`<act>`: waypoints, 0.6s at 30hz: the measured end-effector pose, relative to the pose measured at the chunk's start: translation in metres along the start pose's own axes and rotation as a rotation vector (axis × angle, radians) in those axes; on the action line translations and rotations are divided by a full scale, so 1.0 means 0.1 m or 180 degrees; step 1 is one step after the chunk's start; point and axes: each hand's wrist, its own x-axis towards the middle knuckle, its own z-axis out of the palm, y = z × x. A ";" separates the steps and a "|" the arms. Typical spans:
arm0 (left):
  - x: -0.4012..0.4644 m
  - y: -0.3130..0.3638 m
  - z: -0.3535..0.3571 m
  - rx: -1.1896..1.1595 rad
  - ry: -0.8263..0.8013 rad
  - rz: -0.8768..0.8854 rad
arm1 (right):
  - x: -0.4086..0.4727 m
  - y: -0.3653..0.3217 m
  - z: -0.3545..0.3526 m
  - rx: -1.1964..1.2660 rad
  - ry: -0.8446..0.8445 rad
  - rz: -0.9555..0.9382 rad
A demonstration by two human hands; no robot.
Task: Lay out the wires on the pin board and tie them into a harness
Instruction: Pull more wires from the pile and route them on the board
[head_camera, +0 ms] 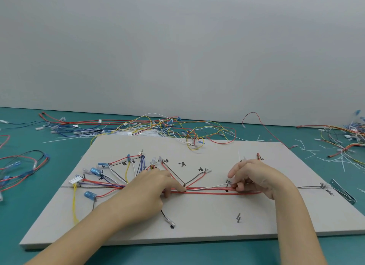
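Head view shows the pin board (207, 221) lying flat on the teal surface (59, 253), its near edge toward the person, with most of the routing apparently done: a trunk of red wires (209, 191) runs along the board's middle, and branches with blue terminals (90, 194) and a white connector (75, 179) fan toward its left edge and far-left corner. The left hand (156, 182) presses the trunk down with straight fingers beside a pin at a branch point, while the right hand (254, 177) has its fingers curled, pinching the wires toward the right edge. I see no tie on the trunk, so binding looks still ahead. Loose wires (167, 128) and white cable ties (316, 154) lie along the surface's far edge and right side
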 end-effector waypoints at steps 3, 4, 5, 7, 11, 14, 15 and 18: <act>0.00 -0.01 0.00 -0.0013 0.0006 0.0009 | -0.02 0.01 -0.01 -0.0016 -0.0080 -0.0015; 0.00 -0.01 0.00 -0.0027 0.0005 0.0007 | -0.03 0.01 -0.02 -0.0064 -0.0103 -0.0022; 0.00 -0.02 0.00 -0.0029 0.0010 0.0012 | -0.03 0.01 -0.02 -0.0119 -0.0116 -0.0022; -0.01 -0.02 0.00 -0.0016 0.0021 0.0015 | -0.02 0.00 0.00 -0.0206 -0.0100 0.0003; 0.00 -0.02 0.01 -0.0001 0.0028 0.0021 | 0.01 -0.01 0.02 -0.0221 0.0032 0.0022; 0.01 -0.02 0.01 -0.0019 0.0028 0.0006 | 0.02 0.00 0.03 -0.0075 0.0091 0.0031; 0.01 -0.02 0.02 -0.0018 0.0023 0.0003 | 0.02 0.00 0.04 -0.0026 0.0095 0.0028; 0.01 -0.03 0.02 -0.0028 0.0023 0.0004 | 0.03 0.00 0.06 0.0067 0.0097 0.0003</act>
